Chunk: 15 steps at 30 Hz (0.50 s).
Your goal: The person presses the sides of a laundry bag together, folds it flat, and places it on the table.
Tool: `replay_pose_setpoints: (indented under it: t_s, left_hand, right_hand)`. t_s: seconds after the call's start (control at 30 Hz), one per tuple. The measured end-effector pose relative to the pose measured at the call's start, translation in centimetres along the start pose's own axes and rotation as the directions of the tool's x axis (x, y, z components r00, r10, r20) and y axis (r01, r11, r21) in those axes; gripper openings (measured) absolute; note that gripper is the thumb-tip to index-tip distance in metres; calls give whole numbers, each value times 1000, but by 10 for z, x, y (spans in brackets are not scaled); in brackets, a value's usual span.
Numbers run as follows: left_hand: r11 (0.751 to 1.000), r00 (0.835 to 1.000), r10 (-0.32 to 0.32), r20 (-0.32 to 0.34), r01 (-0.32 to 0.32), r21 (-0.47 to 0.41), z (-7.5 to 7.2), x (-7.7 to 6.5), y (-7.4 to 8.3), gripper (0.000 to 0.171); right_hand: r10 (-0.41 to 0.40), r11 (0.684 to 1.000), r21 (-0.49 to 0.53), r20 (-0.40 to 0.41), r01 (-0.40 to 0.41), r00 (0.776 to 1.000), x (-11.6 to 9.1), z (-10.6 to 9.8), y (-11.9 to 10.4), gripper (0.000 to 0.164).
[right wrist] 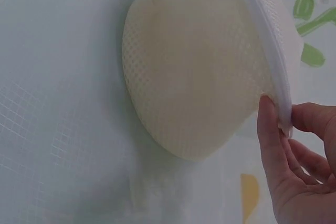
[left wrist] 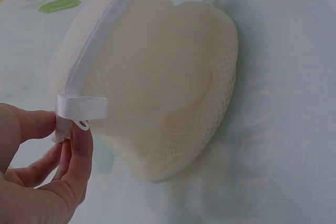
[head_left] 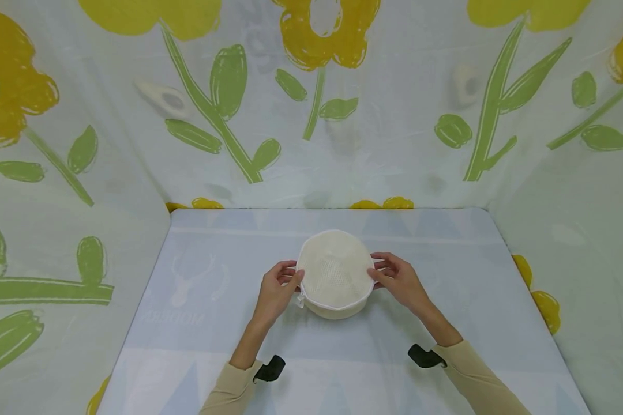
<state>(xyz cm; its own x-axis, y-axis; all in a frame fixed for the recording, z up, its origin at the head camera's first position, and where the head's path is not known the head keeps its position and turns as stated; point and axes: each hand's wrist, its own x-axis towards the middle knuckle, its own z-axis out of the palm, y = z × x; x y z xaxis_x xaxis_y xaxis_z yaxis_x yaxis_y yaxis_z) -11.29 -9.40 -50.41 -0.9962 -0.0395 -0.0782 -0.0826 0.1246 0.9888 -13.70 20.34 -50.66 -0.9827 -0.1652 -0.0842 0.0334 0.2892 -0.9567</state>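
A round cream mesh laundry bag [head_left: 336, 271] with a white-trimmed edge is held at the middle of the table. My left hand [head_left: 277, 292] pinches its left edge between thumb and fingers, close to a white ribbon loop [left wrist: 81, 107] and a small white zipper pull [left wrist: 82, 125]. On the opposite side, my right hand [head_left: 398, 280] pinches the trimmed edge [right wrist: 273, 45]. The bag's soft body [right wrist: 184, 77] bulges below the trim in both wrist views. Whether its bottom touches the table cannot be told, and its inside is hidden.
The table is covered by a pale blue cloth [head_left: 197, 323] with faint printed shapes. White curtains [head_left: 394, 144] with yellow flowers and green leaves hang at the back and both sides. A black wrist device [head_left: 270, 369] sits at the left cuff, another [head_left: 426, 356] at the right.
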Motion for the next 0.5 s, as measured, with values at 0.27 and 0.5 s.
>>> replay_pose_setpoints:
  t_s: [0.27,0.5]
  left_hand:
    - [999,1000,-26,-11,26,19,2,2,-7,34]
    - [998,999,-49,-17,50,40,4,1,-14,32]
  right_hand:
    - [4,1000,-13,1,-4,1000,-1,4,3,45]
    - [22,1000,-15,7,-22,1000,2,6,13,45]
